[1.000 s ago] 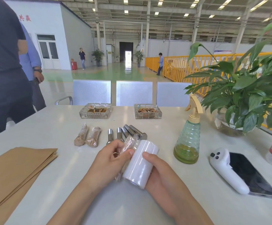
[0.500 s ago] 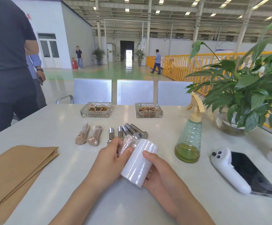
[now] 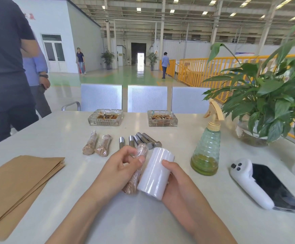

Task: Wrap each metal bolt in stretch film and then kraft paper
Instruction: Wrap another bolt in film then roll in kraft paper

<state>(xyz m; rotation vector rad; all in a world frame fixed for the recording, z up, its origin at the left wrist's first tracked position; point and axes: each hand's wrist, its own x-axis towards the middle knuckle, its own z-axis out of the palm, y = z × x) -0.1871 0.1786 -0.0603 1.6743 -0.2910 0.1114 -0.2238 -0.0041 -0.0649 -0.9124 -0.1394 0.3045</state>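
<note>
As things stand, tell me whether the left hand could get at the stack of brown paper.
Probably yes. The brown paper lies on the table to the left hand's own side with nothing between them, but that hand grips a wrapped bolt and would have to put it down first.

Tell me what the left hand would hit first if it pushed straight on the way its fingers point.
Probably the bare bolts just beyond the left hand, which grips a wrapped bolt; depth is unclear.
</note>
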